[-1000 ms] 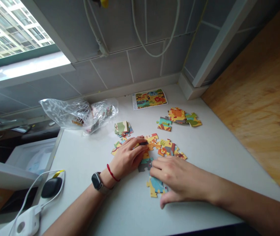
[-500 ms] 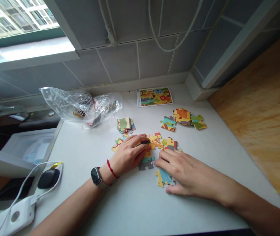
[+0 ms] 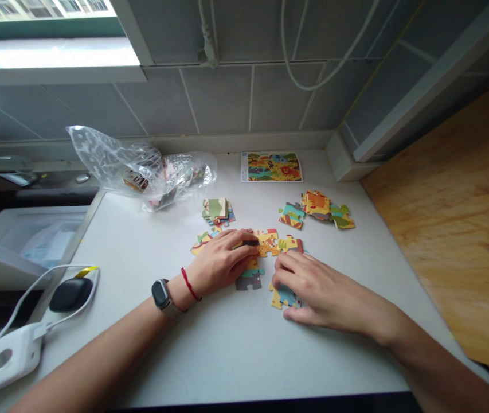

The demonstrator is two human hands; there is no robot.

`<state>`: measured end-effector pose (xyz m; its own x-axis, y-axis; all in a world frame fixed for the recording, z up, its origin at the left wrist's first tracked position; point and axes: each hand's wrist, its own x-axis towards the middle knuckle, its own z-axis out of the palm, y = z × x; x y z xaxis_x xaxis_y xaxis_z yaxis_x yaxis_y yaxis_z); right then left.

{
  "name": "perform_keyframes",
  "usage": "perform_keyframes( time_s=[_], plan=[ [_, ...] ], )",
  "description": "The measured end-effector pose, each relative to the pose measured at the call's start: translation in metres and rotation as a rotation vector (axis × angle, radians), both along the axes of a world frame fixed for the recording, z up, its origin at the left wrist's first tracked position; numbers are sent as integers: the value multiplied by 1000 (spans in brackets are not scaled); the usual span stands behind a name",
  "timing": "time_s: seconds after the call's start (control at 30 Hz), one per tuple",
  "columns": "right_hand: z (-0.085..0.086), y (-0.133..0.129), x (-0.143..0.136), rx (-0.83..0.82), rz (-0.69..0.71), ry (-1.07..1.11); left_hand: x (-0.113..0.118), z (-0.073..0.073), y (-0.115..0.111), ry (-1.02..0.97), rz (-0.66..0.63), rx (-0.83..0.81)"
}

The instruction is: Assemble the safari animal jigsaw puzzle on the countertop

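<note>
Counter (image 3: 210, 350): blue-yellow puzzle pc (image 3: 286, 297) under R hand (image 3: 313, 285)

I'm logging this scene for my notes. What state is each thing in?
Left hand: laid over puzzle pieces
Right hand: curled over blue puzzle piece
Blue puzzle piece: face up, partly covered
Green-topped stack: piled
Orange-topped heap: overlapping
Picture card: flat, picture up
Plastic bag: crumpled, things inside
Watch: worn, screen dark
Red bracelet: worn
White cable: looped around black device
</note>
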<state>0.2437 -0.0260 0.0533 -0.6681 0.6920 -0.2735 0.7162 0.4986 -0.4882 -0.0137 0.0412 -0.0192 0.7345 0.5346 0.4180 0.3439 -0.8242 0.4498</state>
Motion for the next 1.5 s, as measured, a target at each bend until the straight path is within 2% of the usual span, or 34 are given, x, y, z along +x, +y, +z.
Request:
perform_keyframes(
  time_s=[0.17, 0.47, 0.77, 0.97, 1.13, 1.33, 1.5],
  plan=[
    [-1, 3, 2, -1, -13, 37, -1, -3, 0, -8, 1, -15],
    [-4, 2, 2, -15, 78, 42, -1, -2, 0, 9, 13, -10],
    [-3, 3, 3, -43, 84, 75, 0, -2, -1, 3, 20, 6],
    [-4, 9, 10, -45, -43, 70, -2, -3, 1, 11, -13, -24],
    [-13, 14, 16, 66, -165, 120, -5, -3, 1, -35, 15, -129],
    [-19, 20, 16, 233, -308, 295, -7, 1, 1, -238, 97, -112],
    [-25, 27, 18, 308, -369, 369, -8, 8, 2, -427, 133, -65]
  ],
)
